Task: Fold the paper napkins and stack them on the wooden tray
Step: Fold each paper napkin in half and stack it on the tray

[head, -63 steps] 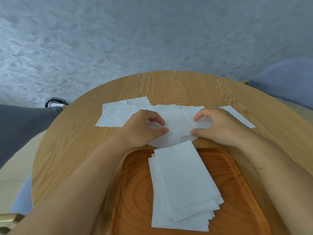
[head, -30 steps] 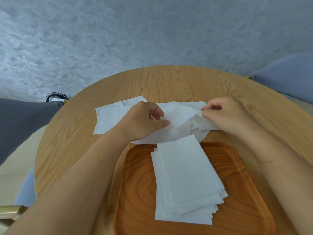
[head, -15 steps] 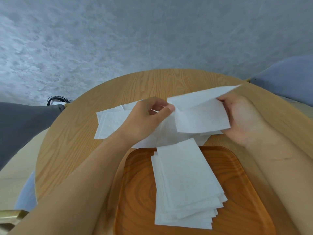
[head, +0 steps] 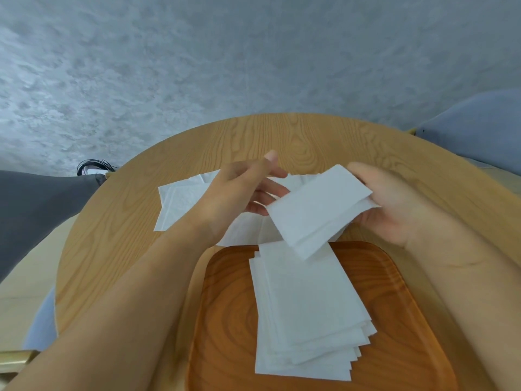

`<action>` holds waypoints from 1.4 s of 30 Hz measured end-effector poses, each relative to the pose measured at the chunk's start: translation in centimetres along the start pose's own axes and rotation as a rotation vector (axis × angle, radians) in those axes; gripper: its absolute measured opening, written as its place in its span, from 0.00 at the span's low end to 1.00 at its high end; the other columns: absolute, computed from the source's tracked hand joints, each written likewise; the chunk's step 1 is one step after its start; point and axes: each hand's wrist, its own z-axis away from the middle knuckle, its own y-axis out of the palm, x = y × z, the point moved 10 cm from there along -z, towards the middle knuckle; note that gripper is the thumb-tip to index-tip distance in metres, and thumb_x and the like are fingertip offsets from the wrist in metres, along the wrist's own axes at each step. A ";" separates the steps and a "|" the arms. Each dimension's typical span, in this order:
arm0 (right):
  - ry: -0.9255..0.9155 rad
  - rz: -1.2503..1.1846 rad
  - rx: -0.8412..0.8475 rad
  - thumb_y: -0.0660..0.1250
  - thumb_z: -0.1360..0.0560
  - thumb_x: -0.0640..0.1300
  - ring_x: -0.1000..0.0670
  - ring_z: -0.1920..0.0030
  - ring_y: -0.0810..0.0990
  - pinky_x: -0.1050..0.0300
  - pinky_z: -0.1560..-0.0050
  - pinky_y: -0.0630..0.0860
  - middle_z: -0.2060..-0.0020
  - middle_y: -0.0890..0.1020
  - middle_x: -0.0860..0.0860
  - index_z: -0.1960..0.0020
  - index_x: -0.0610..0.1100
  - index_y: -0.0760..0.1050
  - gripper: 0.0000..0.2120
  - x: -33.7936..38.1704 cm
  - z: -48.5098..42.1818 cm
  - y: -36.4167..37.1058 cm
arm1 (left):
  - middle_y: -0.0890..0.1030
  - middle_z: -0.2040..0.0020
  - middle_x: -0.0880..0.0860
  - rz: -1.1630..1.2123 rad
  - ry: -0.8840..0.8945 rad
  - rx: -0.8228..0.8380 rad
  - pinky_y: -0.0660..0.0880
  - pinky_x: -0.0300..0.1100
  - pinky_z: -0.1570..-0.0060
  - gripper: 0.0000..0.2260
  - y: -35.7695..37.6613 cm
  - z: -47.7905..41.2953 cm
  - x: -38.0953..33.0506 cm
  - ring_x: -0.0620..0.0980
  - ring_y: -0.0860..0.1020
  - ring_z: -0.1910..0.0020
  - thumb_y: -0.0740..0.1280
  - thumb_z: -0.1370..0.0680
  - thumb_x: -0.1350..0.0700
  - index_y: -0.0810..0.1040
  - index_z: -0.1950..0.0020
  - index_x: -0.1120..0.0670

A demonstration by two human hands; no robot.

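My right hand [head: 394, 204] grips the folded napkin [head: 315, 210] by its right end. My left hand [head: 239, 193] is spread loose at its left edge, over the tray's [head: 225, 306] far rim. Bare table [head: 296, 136] lies beyond.

— What stands behind?
— A mottled grey-blue textured wall [head: 197, 66], evenly lit, beyond a round light-wood table [head: 310, 134].
— Any seating?
— A dark grey upholstered chair [head: 33, 210] at the table's left edge, and a pale blue-grey padded chair [head: 479, 125] at its right.
— And the floor?
— Smooth beige floor [head: 25, 292] low on the left. A coil of black cable [head: 93, 166] shows just above the grey chair.
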 end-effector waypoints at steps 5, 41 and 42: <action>0.023 -0.114 -0.102 0.60 0.19 0.39 0.56 0.74 0.75 0.62 0.77 0.71 0.74 0.77 0.53 0.75 0.49 0.79 0.26 -0.4 -0.3 -1.3 | 0.82 0.39 0.44 -0.296 0.140 0.225 0.81 0.37 0.47 0.32 2.9 0.6 -0.1 0.43 0.81 0.40 0.80 0.34 0.42 0.76 0.31 0.41; -0.443 0.264 -0.370 0.77 0.28 0.49 0.59 0.58 0.83 0.64 0.59 0.77 0.61 0.85 0.59 0.54 0.50 0.86 0.05 3.9 1.1 -2.9 | 0.88 0.54 0.51 -0.199 0.280 -0.194 0.82 0.38 0.53 0.04 -1.3 -0.2 -1.4 0.47 0.86 0.53 0.73 0.20 0.60 0.86 0.53 0.59; -0.438 0.252 -0.377 0.77 0.28 0.49 0.58 0.56 0.84 0.63 0.56 0.77 0.60 0.86 0.58 0.53 0.50 0.85 0.05 3.9 1.1 -3.0 | 0.88 0.54 0.50 -0.208 0.287 -0.205 0.82 0.38 0.52 0.04 -1.6 -0.2 -1.5 0.47 0.86 0.53 0.73 0.20 0.60 0.86 0.53 0.58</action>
